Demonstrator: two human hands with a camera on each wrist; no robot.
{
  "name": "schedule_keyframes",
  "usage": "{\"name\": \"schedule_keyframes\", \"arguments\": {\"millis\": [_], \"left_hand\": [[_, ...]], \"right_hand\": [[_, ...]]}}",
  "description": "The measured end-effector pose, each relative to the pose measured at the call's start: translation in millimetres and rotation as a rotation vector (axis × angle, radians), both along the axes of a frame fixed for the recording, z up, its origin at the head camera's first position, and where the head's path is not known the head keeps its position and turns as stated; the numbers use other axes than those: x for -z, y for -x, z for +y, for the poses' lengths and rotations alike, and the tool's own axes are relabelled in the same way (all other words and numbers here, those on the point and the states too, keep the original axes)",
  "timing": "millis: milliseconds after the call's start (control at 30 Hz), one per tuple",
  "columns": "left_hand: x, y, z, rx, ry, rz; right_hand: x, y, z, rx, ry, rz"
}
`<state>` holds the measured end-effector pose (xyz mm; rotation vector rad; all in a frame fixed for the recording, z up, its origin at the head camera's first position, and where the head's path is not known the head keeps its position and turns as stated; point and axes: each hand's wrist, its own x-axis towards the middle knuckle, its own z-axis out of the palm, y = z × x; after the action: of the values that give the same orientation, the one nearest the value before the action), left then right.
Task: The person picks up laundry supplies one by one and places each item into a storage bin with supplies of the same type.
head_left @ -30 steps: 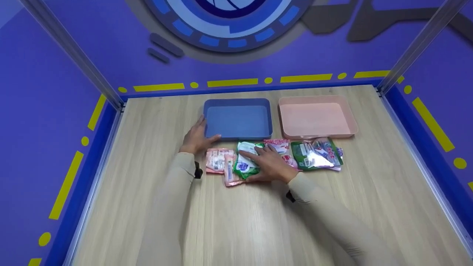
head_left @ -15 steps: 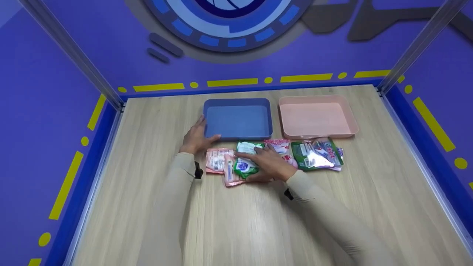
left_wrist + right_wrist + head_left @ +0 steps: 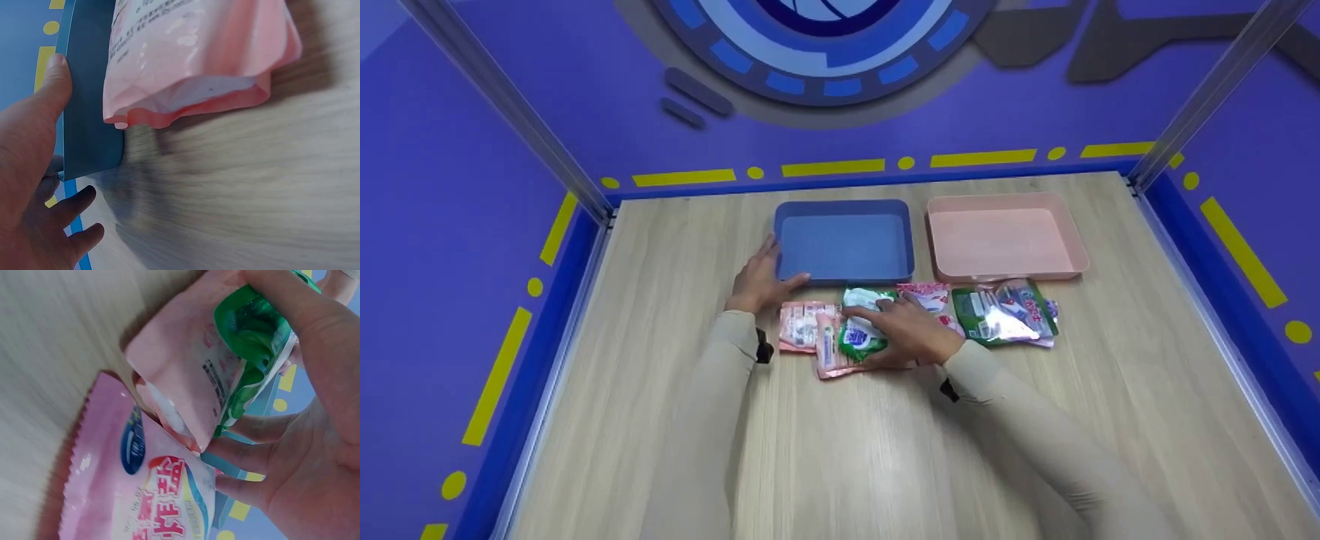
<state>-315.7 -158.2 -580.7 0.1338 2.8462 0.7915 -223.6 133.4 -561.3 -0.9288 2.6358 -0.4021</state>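
Note:
My left hand [image 3: 759, 283] rests at the near left corner of the blue tray [image 3: 844, 279]. Its thumb lies along the front rim and the other fingers reach along the left side. My right hand [image 3: 913, 330] pinches a green-and-white pouch [image 3: 864, 330] between thumb and fingers; in the right wrist view the green pouch [image 3: 253, 332] is buckled there. Beneath it lies a pale pink pouch [image 3: 834, 360], and another pink pouch [image 3: 802, 326] is at its left. A pink-and-white pouch [image 3: 928, 297] is partly hidden behind my right hand.
A pink tray [image 3: 1012, 274] stands right of the blue one. In front of it lies a shiny green-edged pouch [image 3: 997, 313] overlapping a purple pouch [image 3: 1048, 339]. Purple panels [image 3: 840, 139] border the wooden table [image 3: 840, 465] at back and sides.
My right hand's fingers have drawn in on the green-and-white pouch, the index finger now more bent. My left hand and both trays stay in place.

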Motion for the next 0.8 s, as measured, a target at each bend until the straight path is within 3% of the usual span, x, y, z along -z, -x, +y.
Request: {"name": "schedule_keyframes", "arguments": {"millis": [333,800], "left_hand": [[-3.0,-0.9,-0.3,0.014,0.015,-0.008],[-0.4,-2.4,0.2,0.011,-0.012,0.018]], "right_hand": [[-4.6,2.2,3.6,-0.085,0.047,0.068],[-9.3,0.3,6.4,-0.079,0.048,0.1]]}}
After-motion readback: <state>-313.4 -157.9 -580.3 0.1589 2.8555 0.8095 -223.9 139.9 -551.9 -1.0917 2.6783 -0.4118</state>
